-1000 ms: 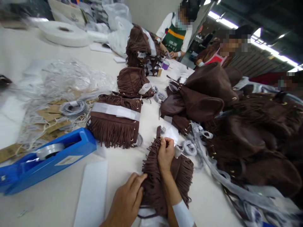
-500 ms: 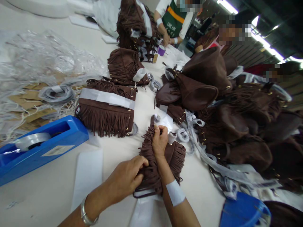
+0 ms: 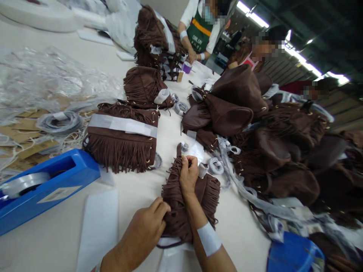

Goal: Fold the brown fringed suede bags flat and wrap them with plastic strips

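A dark brown fringed bag (image 3: 208, 189) lies on the table in front of me, its long strips hanging to both sides. My right hand (image 3: 188, 173) reaches across it and pinches its upper end, close to a short strap tab. At the near left edge of the bag, my left hand (image 3: 146, 226) has its fingers closed on the fringe. White paper (image 3: 176, 260) shows under the bag's near end. A ring wrapped in clear plastic (image 3: 216, 165) lies just right of the bag.
On the left stands a blue tape dispenser (image 3: 70, 181) beside a white sheet (image 3: 98, 226). Beyond it lies a paper-banded fringed bag (image 3: 119, 139). Many brown bags (image 3: 283, 162) are heaped on the right above a blue container (image 3: 293, 251). A co-worker (image 3: 198, 34) stands at the far side.
The view has shifted a little, so things sit slightly lower and further left. My left hand has moved slightly down along the bag's edge; my right hand keeps its pinch.
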`<state>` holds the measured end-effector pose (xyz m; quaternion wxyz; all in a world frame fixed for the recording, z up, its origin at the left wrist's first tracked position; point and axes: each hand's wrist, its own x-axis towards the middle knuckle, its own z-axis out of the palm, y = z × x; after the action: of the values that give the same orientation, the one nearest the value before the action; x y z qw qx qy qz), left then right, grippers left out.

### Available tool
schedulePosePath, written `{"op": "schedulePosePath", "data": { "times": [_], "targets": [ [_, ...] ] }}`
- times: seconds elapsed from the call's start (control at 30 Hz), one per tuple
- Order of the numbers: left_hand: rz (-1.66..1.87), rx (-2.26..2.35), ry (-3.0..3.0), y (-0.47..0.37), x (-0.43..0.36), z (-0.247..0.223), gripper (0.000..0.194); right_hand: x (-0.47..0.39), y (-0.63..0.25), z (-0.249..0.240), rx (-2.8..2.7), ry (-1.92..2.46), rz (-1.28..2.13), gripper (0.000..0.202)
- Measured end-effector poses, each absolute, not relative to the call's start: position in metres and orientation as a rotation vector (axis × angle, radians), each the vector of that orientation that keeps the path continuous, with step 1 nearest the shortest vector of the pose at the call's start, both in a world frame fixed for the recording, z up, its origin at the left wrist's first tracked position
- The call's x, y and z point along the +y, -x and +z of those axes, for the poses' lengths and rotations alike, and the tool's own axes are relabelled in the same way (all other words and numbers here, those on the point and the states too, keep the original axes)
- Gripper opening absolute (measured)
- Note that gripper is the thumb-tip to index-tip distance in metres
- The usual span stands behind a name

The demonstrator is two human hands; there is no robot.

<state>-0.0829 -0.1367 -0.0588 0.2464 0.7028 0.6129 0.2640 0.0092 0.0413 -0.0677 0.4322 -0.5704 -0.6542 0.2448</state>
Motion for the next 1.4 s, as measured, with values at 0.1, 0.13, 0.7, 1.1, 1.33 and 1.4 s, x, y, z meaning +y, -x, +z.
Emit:
{"op": "schedulePosePath", "data": {
  "times": [0.1,0.13,0.7,1.1,1.33,1.4],
  "targets": [
    [0.880,1.843,-1.929,0.073,-0.149,-0.072,0.033,0.041,-0.010,-0.067,-1.624,1.423,0.606,0.024],
    [0.948,1.889,-1.901,0.071,-0.153,-0.076,0.033,0.041,-0.010,-0.067,-1.620,1.423,0.605,0.024],
    [0.799,1.611,-2.292,0.096,-0.133,-0.049,0.021,0.043,-0.010,-0.069,-1.603,1.407,0.620,0.023],
    [1.112,1.831,-1.959,0.079,-0.152,-0.060,0.017,0.043,-0.009,-0.071,-1.609,1.431,0.582,0.023],
    [1.160,1.978,-1.827,0.070,-0.156,-0.066,0.018,0.042,-0.008,-0.070,-1.582,1.431,0.592,0.022],
    [1.144,2.041,-1.894,0.068,-0.158,-0.070,0.015,0.042,-0.008,-0.070,-1.574,1.412,0.604,0.022]
  ]
}}
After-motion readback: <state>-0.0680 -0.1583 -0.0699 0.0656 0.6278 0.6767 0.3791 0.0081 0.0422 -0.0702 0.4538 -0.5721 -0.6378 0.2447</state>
